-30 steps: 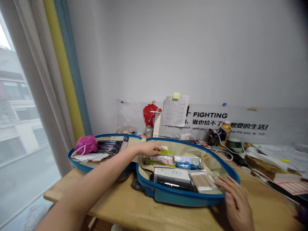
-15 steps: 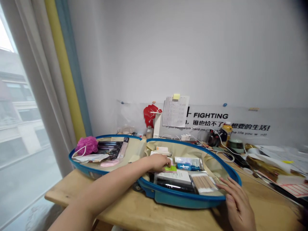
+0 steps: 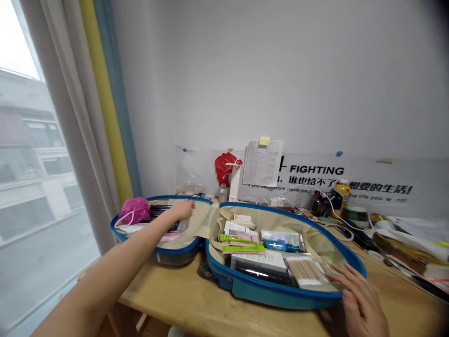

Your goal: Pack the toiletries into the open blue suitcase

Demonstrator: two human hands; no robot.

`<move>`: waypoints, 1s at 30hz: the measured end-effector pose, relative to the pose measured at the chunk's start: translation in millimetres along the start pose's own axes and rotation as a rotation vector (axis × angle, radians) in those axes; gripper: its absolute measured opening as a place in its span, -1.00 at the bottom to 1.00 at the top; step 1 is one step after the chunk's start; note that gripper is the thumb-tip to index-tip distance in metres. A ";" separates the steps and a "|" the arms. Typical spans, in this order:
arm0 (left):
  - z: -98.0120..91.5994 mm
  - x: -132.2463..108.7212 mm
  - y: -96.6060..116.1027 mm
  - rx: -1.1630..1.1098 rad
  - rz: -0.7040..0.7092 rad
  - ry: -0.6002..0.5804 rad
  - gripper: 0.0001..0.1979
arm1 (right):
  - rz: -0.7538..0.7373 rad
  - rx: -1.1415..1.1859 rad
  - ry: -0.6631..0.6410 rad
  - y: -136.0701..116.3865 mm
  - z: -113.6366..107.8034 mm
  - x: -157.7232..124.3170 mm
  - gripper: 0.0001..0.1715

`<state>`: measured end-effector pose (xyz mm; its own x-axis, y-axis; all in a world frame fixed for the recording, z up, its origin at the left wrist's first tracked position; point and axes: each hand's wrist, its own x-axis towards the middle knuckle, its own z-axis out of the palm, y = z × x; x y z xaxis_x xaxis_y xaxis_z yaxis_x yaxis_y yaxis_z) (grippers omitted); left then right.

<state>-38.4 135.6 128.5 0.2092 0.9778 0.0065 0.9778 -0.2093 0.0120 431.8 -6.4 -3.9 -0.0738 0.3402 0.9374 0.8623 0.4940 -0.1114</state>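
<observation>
A blue suitcase (image 3: 280, 296) with a beige lining lies open in two halves. My left hand (image 3: 184, 209) is over the left half, at the upper corner of a pack of dark pen-like sticks (image 3: 159, 212). Its fingers are curled, and what they hold, if anything, is hidden. My right hand (image 3: 363, 297) rests on the right half's rim, fingers outstretched and apart, beside a pack of cotton swabs (image 3: 305, 270). Green and pink sachets (image 3: 243, 248), a blue bottle (image 3: 281, 246), a white box (image 3: 259, 260) and a long black item (image 3: 261, 273) lie in that half.
A purple bath puff (image 3: 135, 210) sits at the left end of the suitcase. Cables, a yellow-labelled bottle (image 3: 341, 194), a green jar (image 3: 356, 215) and papers (image 3: 410, 229) crowd the desk (image 3: 168, 299) behind and right. Curtains (image 3: 75, 117) hang at the left.
My left hand has moved left from the sachets in the right half to the pen-like pack in the left half. The sachets are now uncovered. My right hand stays on the rim.
</observation>
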 end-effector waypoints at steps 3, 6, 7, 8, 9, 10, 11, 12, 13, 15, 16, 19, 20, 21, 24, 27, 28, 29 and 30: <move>12.1 -11.6 -44.6 0.060 -0.133 -0.104 -0.68 | 0.027 0.005 -0.027 0.8 0.4 -0.4 -0.60; 26.2 -21.9 -62.8 0.074 -0.169 -0.175 -0.76 | 0.039 -0.005 -0.034 1.5 0.1 -1.2 -0.57; 30.3 -24.0 -64.8 0.070 -0.168 -0.186 -0.79 | 0.035 -0.006 -0.030 1.6 0.0 -1.4 -0.57; 33.8 -25.2 -66.0 0.066 -0.165 -0.191 -0.76 | 0.030 -0.004 -0.022 1.7 0.0 -1.6 -0.58; 36.7 -25.8 -66.9 0.065 -0.164 -0.188 -0.71 | 0.027 0.000 -0.013 1.7 -0.2 -1.7 -0.58; 38.9 -25.9 -68.0 0.068 -0.168 -0.178 -0.65 | 0.023 0.002 -0.010 1.7 -0.4 -1.6 -0.58; 40.4 -25.7 -69.7 0.075 -0.179 -0.161 -0.60 | 0.017 0.002 -0.012 1.6 -0.8 -1.3 -0.59; 41.4 -25.3 -72.1 0.084 -0.197 -0.142 -0.58 | 0.011 -0.001 -0.017 1.4 -1.4 -0.8 -0.60; 42.0 -24.9 -75.1 0.094 -0.220 -0.124 -0.58 | 0.003 -0.007 -0.022 1.1 -2.0 -0.2 -0.61; 42.5 -24.2 -82.4 0.100 -0.268 -0.120 -0.60 | -0.021 -0.018 -0.036 0.4 -3.1 1.1 -0.63; 42.8 -24.0 -86.0 0.094 -0.286 -0.134 -0.62 | -0.032 -0.022 -0.039 0.0 -3.3 1.6 -0.64; 44.3 -24.8 -94.4 0.050 -0.313 -0.193 -0.64 | -0.037 -0.019 -0.026 -0.7 -2.3 1.4 -0.63; 45.0 -25.5 -96.1 0.033 -0.316 -0.208 -0.64 | -0.029 -0.015 -0.022 -0.7 -1.8 0.9 -0.63; 45.8 -26.3 -97.2 0.017 -0.320 -0.216 -0.65 | -0.021 -0.011 -0.016 -0.7 -1.3 0.5 -0.62; 47.9 -28.4 -98.1 -0.023 -0.328 -0.220 -0.65 | -0.010 -0.012 -0.018 -0.6 -1.3 0.1 -0.61; 49.4 -27.8 -96.3 -0.040 -0.341 -0.204 -0.65 | -0.040 -0.023 -0.047 -1.7 -2.9 1.5 -0.64; 49.8 -26.8 -95.2 -0.041 -0.345 -0.197 -0.64 | -0.045 -0.027 -0.054 -2.3 -3.3 2.0 -0.66; 50.3 -25.4 -93.9 -0.039 -0.350 -0.190 -0.64 | -0.049 -0.031 -0.058 -3.0 -3.4 2.4 -0.67; 50.9 -23.8 -92.5 -0.035 -0.355 -0.181 -0.63 | -0.051 -0.036 -0.061 -3.8 -3.3 2.7 -0.69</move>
<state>-133.1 131.9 76.4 -0.1398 0.9736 -0.1803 0.9893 0.1449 0.0157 430.0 -10.0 0.1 -0.1474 0.3639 0.9197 0.8741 0.4831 -0.0511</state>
